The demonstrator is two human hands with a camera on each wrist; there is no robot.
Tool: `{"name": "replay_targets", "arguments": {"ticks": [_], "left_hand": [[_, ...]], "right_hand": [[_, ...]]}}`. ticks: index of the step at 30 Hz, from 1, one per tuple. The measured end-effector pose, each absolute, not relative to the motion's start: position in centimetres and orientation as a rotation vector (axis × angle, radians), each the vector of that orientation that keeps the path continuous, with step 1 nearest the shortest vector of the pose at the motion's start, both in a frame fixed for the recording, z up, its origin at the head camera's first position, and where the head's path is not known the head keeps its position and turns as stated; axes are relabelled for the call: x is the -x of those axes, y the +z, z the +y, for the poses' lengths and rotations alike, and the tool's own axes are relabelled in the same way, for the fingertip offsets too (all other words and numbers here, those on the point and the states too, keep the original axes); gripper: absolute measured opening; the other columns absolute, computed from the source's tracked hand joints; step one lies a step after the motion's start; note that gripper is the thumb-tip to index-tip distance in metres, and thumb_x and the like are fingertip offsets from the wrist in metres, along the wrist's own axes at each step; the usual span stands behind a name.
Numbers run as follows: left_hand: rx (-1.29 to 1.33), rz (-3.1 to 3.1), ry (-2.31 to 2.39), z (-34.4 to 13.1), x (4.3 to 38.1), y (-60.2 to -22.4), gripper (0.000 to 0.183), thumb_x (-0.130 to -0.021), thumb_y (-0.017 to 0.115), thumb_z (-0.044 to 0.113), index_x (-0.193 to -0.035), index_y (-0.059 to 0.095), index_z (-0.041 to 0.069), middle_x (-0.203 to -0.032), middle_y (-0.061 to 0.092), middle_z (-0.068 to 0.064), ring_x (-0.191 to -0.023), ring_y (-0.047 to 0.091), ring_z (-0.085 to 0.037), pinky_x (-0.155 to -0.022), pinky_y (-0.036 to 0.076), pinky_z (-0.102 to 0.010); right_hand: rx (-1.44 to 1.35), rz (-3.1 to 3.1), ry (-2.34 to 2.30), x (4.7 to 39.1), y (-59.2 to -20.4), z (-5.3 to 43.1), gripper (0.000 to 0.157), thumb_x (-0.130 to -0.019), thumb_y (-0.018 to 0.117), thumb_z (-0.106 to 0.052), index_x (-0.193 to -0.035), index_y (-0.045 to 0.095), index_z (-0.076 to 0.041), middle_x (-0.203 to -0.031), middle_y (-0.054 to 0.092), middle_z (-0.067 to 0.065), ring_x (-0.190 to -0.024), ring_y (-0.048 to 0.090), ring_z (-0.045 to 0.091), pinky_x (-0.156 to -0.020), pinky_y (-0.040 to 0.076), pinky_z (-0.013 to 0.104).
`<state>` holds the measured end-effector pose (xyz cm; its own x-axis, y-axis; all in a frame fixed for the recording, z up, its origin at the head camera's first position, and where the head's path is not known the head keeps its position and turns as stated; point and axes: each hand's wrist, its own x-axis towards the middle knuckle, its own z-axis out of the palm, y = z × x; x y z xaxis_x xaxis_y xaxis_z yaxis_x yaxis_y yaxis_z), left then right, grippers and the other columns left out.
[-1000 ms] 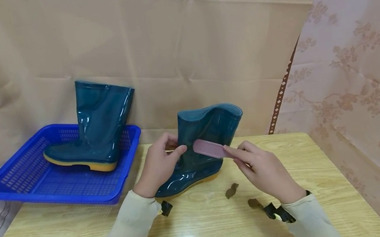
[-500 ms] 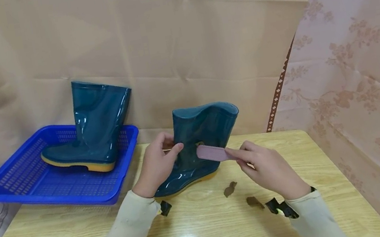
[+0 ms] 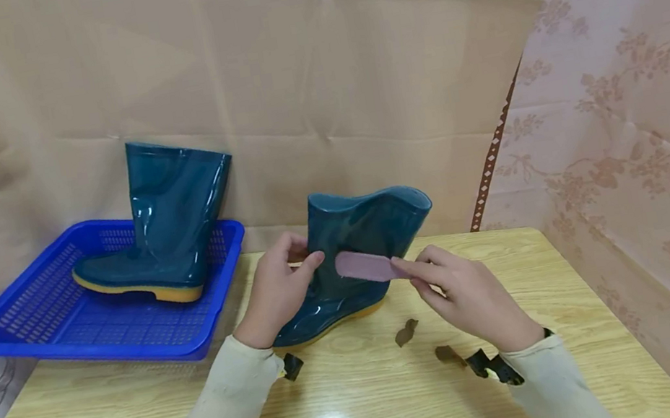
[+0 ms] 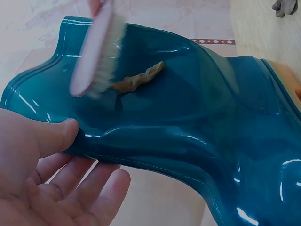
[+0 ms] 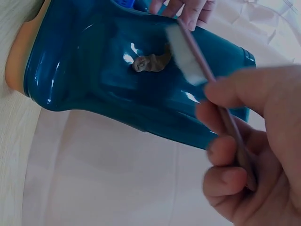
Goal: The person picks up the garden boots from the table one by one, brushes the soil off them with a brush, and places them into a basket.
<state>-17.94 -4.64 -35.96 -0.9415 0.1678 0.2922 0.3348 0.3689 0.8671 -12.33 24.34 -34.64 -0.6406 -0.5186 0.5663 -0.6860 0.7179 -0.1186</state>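
Observation:
A glossy dark green rain boot with a yellow sole stands tilted on the table. My left hand grips the front of its shaft, thumb on the near side. My right hand holds a pink-backed brush by its handle, fingers curled round it in the right wrist view. The brush's white bristles face the shaft, next to a brown mud-like strip stuck there. In the head view, the brush back hides that strip.
To the left, a blue plastic basket holds a second green rain boot. Two brown pieces lie on the wooden table near my right hand. Behind hangs a beige curtain.
The brush has gone slightly down and right on the shaft, then back up and left. The boot's top has tipped a little to the right since half a second ago. My left hand keeps its grip.

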Motion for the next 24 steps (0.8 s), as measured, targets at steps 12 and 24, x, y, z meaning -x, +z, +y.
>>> {"name": "replay_targets", "arguments": {"ticks": [12, 24], "left_hand": [[0.474, -2.478, -1.59, -4.61, 17.89, -35.99, 0.019, -0.103, 0.066, 0.02, -0.119, 0.061, 0.01, -0.115, 0.068, -0.007, -0.112, 0.063, -0.025, -0.097, 0.056, -0.048], [0.477, -2.481, -1.577, -4.68, 17.93, -36.12, 0.019, -0.103, 0.067, 0.019, -0.118, 0.06, 0.01, -0.115, 0.067, -0.006, -0.111, 0.064, -0.025, -0.096, 0.057, -0.047]], "right_hand": [[-0.787, -2.486, 0.429, 12.27, -34.66, 24.2, 0.036, -0.095, 0.074, -0.005, -0.13, 0.074, -0.015, -0.091, 0.063, -0.004, -0.063, 0.042, 0.004, -0.051, 0.037, 0.02], [-0.727, -2.609, 0.467, 11.75, -34.21, 24.68, 0.034, -0.096, 0.07, -0.008, -0.128, 0.075, -0.018, -0.091, 0.062, -0.009, -0.063, 0.043, 0.004, -0.052, 0.037, 0.022]]}}
